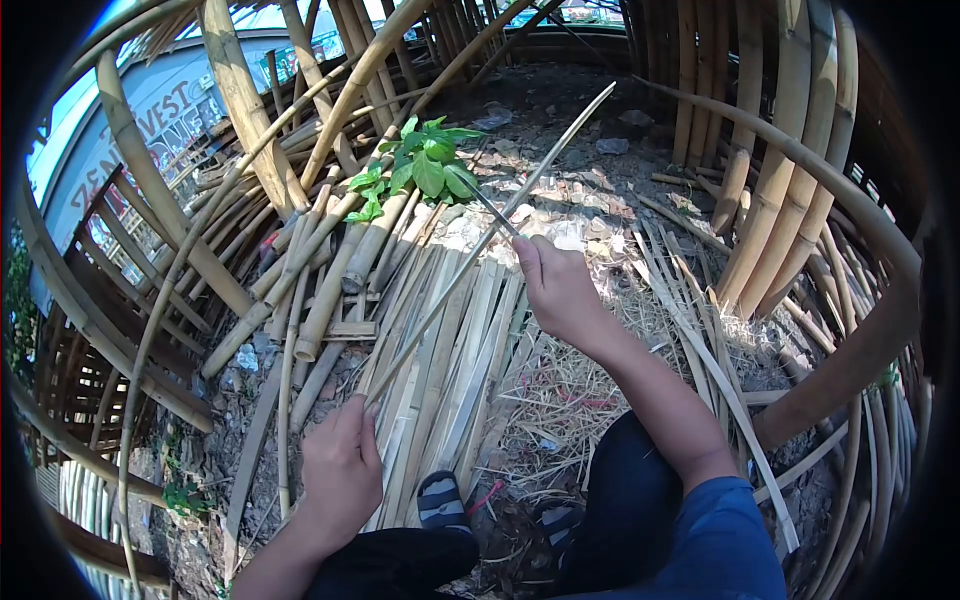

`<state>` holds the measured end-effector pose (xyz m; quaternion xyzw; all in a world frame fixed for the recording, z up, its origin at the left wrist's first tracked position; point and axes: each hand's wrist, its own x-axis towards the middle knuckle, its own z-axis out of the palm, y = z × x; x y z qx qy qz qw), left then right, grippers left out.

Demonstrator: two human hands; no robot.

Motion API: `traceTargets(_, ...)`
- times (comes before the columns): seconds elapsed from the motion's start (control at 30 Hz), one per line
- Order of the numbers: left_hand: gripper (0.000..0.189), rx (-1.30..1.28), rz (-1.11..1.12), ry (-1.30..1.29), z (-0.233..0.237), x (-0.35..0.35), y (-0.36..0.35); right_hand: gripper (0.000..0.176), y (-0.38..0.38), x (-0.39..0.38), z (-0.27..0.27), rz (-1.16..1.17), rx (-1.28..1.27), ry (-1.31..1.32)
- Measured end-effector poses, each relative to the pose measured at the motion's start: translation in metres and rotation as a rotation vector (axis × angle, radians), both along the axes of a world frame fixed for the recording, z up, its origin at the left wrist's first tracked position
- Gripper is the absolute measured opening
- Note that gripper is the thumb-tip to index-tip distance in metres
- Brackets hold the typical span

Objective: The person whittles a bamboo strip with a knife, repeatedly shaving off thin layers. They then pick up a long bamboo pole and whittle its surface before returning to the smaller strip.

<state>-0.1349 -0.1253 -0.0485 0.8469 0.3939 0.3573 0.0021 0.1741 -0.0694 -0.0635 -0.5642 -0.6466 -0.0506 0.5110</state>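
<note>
A long, thin bamboo strip (440, 304) slants from the lower left up to the right. My left hand (342, 468) is closed around its near end, low in the view. In my right hand (562, 288) is a knife with a narrow dark blade (490, 208), which points up and left and crosses the strip near its middle. The fingers wrap over the knife's handle and hide it. Below the strip, split bamboo slats (440, 350) lie side by side on the ground, running toward my sandalled feet (440, 500).
A leafy green plant (428, 165) grows beyond the slats, beside cut bamboo poles (350, 265). Shavings (570, 400) cover the ground at right, next to more strips (690, 340). Upright bamboo poles (790, 150) stand on the right; a curved pole (800, 150) arches at head side.
</note>
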Motion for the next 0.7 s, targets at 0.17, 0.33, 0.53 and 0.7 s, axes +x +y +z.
traceTargets(0.17,0.01,0.061,0.011,0.071,0.003,-0.005,0.0,0.045,-0.006,-0.002,0.009,-0.023,0.048,0.015)
traceTargets(0.33,0.013,0.057,0.016,0.078,0.002,-0.006,-0.001,0.054,-0.007,0.006,0.014,0.472,-0.483,0.961)
traceTargets(0.53,0.013,0.031,0.028,0.076,0.0,-0.006,0.001,0.049,0.003,0.006,-0.01,0.234,-0.033,0.521)
traceTargets(0.7,0.013,0.047,0.018,0.065,0.002,-0.004,0.0,0.034,-0.006,-0.002,0.0,-0.083,0.315,0.069)
